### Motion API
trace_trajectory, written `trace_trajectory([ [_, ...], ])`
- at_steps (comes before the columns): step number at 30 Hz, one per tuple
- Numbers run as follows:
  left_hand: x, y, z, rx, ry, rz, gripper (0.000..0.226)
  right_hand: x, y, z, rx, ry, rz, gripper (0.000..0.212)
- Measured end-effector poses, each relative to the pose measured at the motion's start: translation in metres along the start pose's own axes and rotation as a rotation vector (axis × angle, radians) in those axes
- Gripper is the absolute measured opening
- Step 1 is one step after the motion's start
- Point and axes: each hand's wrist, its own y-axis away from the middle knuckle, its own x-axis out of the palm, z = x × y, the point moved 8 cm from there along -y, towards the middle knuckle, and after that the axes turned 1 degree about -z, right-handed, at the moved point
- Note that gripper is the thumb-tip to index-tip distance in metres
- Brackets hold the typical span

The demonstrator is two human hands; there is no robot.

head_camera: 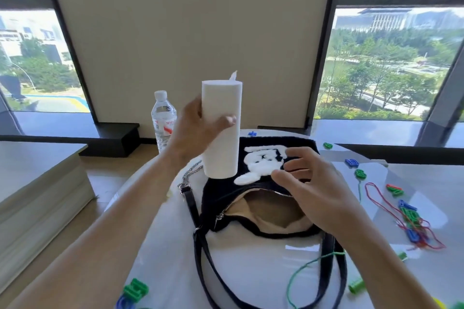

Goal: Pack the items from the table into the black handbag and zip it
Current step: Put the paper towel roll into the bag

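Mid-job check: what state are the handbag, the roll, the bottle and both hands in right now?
black handbag: lying on the table, zip open, beige lining showing.
white paper roll: upright, lifted off the table.
water bottle: upright, cap on.
left hand: grips the paper roll.
right hand: fingers spread over the bag, holding nothing.

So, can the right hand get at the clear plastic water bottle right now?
Probably not cleanly: the left hand, gripping the tall white paper roll, sits between the right hand and the clear plastic water bottle.
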Motion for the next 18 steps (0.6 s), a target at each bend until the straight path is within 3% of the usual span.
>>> trace_trajectory([
  [4, 0.026, 0.043, -0.045, -0.030, 0.197, 0.357, 0.032, -0.006, -0.006, -0.002, 0.006, -0.262, -0.038, 0.093],
  [6, 0.037, 0.060, -0.053, -0.055, 0.333, 0.459, 0.024, 0.001, -0.004, 0.000, 0.028, -0.470, 0.057, 0.099],
  [9, 0.045, 0.074, -0.051, -0.105, 0.488, 0.500, 0.023, 0.007, 0.001, 0.002, 0.031, -0.760, 0.226, 0.055],
  [11, 0.046, 0.077, -0.041, -0.157, 0.531, 0.473, 0.024, 0.005, 0.005, 0.001, 0.039, -0.772, 0.249, 0.027],
  [15, 0.048, 0.079, -0.018, -0.260, 0.548, 0.368, 0.023, -0.012, 0.003, -0.003, 0.039, -0.692, 0.053, 0.017],
  [18, 0.056, 0.084, -0.011, -0.299, 0.537, 0.295, 0.032, -0.011, 0.007, 0.007, -0.027, -0.594, 0.002, 0.010],
])
